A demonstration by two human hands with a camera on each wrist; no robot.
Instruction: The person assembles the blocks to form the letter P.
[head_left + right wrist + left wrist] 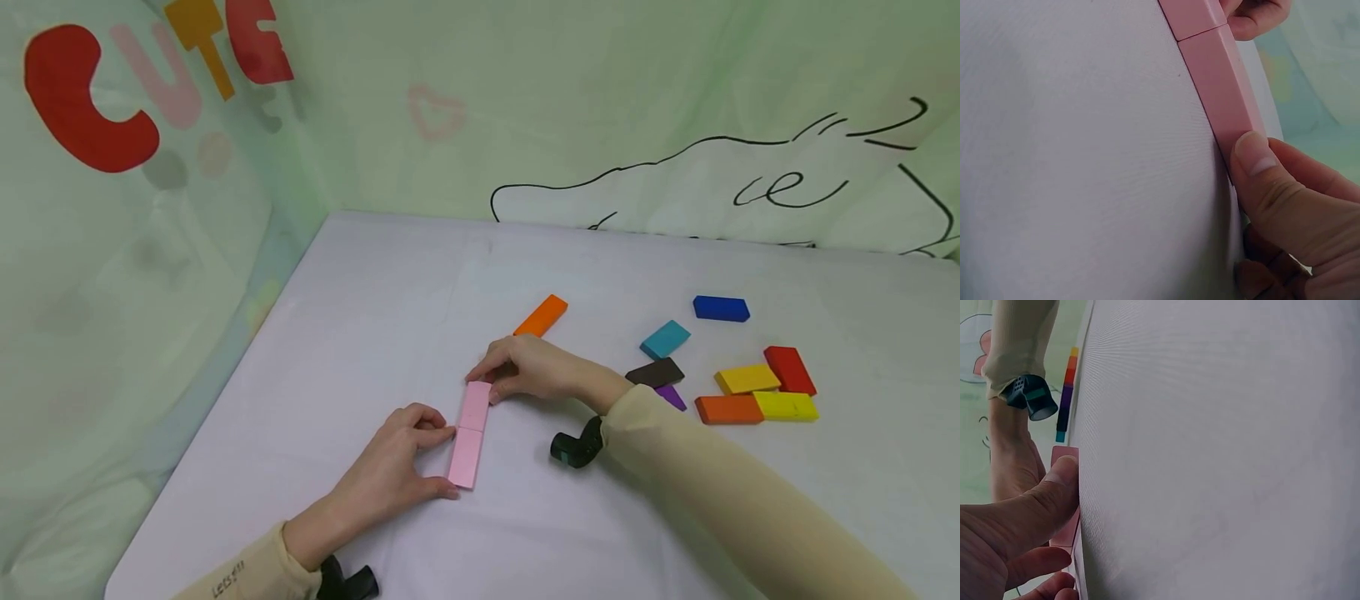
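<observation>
Two pink blocks lie end to end in a line on the white tabletop, their short ends meeting at a thin seam. At the near pink block (467, 458), my left hand (390, 458) has its thumb on the near end and its fingers along the left side by the seam. My right hand (536, 367) pinches the far pink block (1219, 87) near its far end, thumb on the right side and index finger at the far left corner. In the left wrist view the left thumb covers part of the near block.
An orange block (542, 315) lies just beyond the right hand. Farther right are blue (722, 308), teal (666, 339), dark brown (656, 372) and purple (672, 397) blocks. Red (790, 370), yellow and orange-red (729, 410) blocks cluster at the right. Fabric walls rise behind and left.
</observation>
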